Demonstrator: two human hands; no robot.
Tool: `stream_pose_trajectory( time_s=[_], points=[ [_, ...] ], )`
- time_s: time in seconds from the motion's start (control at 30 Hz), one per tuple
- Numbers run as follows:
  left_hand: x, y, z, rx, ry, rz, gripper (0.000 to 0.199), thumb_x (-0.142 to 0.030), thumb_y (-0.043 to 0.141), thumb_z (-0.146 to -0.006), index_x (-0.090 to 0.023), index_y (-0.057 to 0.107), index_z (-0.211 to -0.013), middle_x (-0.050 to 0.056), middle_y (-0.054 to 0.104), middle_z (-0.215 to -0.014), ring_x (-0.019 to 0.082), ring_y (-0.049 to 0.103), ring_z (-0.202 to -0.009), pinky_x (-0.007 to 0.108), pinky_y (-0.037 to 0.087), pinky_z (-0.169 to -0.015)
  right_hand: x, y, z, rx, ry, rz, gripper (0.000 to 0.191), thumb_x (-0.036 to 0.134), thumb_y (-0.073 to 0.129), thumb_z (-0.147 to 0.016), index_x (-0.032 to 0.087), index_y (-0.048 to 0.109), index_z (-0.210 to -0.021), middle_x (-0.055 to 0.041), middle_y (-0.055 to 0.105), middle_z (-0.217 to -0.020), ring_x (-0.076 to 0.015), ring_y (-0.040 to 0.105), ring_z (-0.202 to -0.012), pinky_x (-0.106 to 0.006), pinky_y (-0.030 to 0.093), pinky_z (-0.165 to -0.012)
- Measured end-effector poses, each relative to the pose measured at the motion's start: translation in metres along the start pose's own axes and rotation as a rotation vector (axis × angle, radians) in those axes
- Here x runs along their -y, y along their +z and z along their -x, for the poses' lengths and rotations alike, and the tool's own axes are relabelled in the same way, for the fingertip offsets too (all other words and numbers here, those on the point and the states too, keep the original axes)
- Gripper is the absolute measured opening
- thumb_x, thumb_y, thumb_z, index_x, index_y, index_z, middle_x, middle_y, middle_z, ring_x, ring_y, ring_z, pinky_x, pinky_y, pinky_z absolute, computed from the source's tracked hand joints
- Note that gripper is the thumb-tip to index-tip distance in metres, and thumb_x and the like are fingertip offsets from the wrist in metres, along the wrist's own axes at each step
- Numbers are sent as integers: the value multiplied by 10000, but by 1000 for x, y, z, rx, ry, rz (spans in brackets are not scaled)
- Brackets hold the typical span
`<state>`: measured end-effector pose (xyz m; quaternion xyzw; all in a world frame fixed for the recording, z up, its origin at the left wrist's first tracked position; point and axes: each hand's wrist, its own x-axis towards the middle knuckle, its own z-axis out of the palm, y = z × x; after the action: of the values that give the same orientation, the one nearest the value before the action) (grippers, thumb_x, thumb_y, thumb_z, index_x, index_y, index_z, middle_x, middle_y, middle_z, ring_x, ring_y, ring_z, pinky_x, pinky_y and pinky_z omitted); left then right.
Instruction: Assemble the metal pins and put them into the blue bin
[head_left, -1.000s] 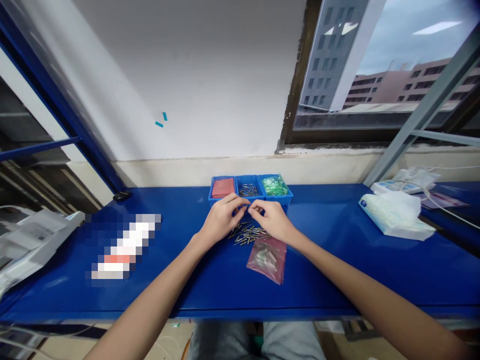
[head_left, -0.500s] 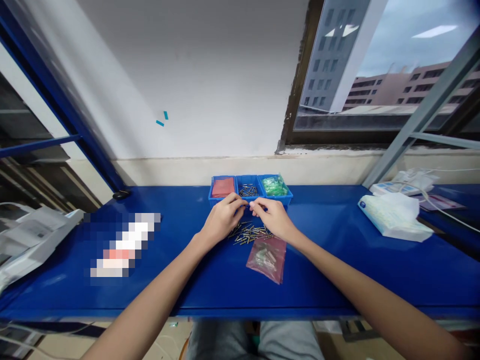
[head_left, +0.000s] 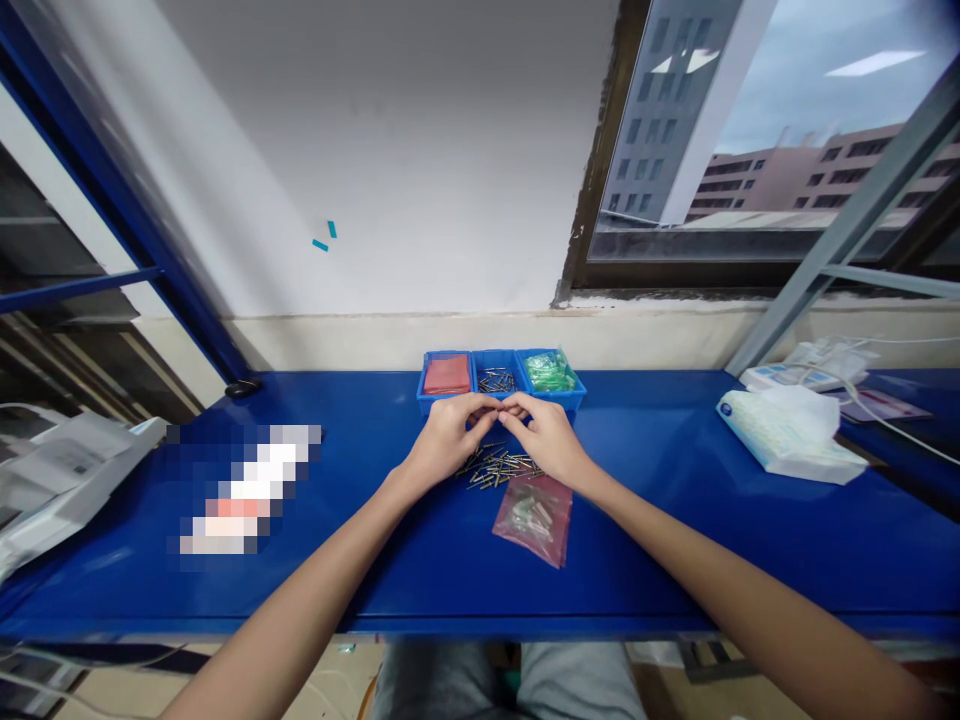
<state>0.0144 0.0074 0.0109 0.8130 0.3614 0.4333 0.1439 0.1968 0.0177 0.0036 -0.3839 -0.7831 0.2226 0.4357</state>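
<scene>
My left hand (head_left: 448, 437) and my right hand (head_left: 550, 437) meet at the fingertips just in front of a row of blue bins (head_left: 501, 403). The fingers of both are closed in a pinch; what lies between them is too small or hidden to make out. Under and between my hands is a loose pile of thin metal screw-like pins (head_left: 499, 467). Nearer to me, touching the pile, lies a pink plastic bag (head_left: 555, 530) with small clear and whitish pieces in or on it.
The bins hold red-pink bags (head_left: 447, 375), dark metal pins (head_left: 496, 380) and green-tinted clear packets (head_left: 549, 372). At right stand a tissue pack (head_left: 780, 440) and a white device with a cable (head_left: 795, 372). White equipment (head_left: 75, 470) sits at left, near a blurred-out patch.
My fingertips have come together; a small gap between the two hands has closed. The bins, the pile and the pink bag have stayed in place.
</scene>
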Motion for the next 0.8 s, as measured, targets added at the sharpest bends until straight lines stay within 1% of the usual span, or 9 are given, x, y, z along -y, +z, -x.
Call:
stream_pose_trajectory(
  time_s=[0.1, 0.2, 0.3, 0.37, 0.43, 0.53, 0.67, 0.73, 0.8],
  points=[
    [0, 0, 0, 32, 8, -4, 166, -169, 554, -959, -167, 670, -1079, 51, 746, -972, 163, 700, -839, 277, 544, -738, 0, -1, 0, -3, -30, 40, 111, 189, 573, -924, 178, 672, -874, -24, 707, -794, -156, 636, -727, -272, 465, -712],
    [2, 0, 1, 50, 53, -120, 155, -173, 538, -971, -167, 665, -1059, 61, 727, -980, 176, 684, -861, 303, 536, -776, -2, -1, 0, 1, -33, 59, 121, 177, 574, -921, 177, 670, -846, -18, 699, -767, -153, 632, -708, -265, 452, -694],
    [5, 0, 2, 37, 100, -222, 144, -181, 543, -968, -161, 671, -1032, 82, 691, -992, 190, 662, -899, 329, 531, -819, -2, -1, 1, 10, -21, 62, 133, 180, 572, -926, 174, 670, -835, -11, 687, -738, -144, 618, -679, -255, 438, -671],
    [5, -1, 2, 30, 118, -240, 124, -183, 563, -956, -160, 673, -1008, 78, 680, -966, 187, 656, -885, 321, 529, -811, 0, -1, 2, 14, -22, 53, 137, 194, 576, -931, 173, 670, -833, -9, 689, -741, -140, 614, -677, -251, 435, -670],
    [5, -1, 2, 34, 112, -219, 93, -168, 584, -937, -158, 670, -971, 56, 689, -906, 169, 656, -823, 294, 523, -765, 1, -2, 1, 12, -26, 40, 141, 213, 587, -931, 174, 668, -823, -9, 695, -750, -137, 614, -680, -248, 438, -675],
    [4, -1, 1, 24, 69, -170, 66, -136, 605, -903, -157, 662, -930, 24, 702, -827, 145, 653, -742, 262, 510, -707, 3, -2, 0, 8, -18, 20, 140, 240, 599, -931, 176, 669, -827, -16, 710, -775, -140, 627, -702, -248, 448, -685],
    [4, -1, 0, -70, -16, -40, 107, -150, 624, -872, -167, 658, -972, 12, 712, -830, 133, 670, -741, 249, 532, -709, 2, -1, 0, 44, 9, -4, 112, 241, 599, -925, 175, 677, -880, -31, 724, -812, -148, 645, -737, -254, 464, -696],
    [6, 0, -1, -114, -70, 63, 128, -178, 633, -863, -165, 653, -989, 19, 716, -841, 133, 684, -753, 248, 550, -709, 2, -1, 1, 71, 18, -21, 101, 219, 600, -916, 173, 680, -876, -33, 727, -823, -147, 647, -741, -255, 467, -699],
    [9, 0, -2, -127, -122, 157, 143, -206, 647, -853, -157, 655, -987, 32, 724, -842, 139, 696, -754, 259, 568, -714, 3, 0, 1, 89, 20, -29, 108, 199, 593, -909, 172, 678, -850, -26, 722, -806, -141, 640, -730, -252, 462, -693]
  ],
)
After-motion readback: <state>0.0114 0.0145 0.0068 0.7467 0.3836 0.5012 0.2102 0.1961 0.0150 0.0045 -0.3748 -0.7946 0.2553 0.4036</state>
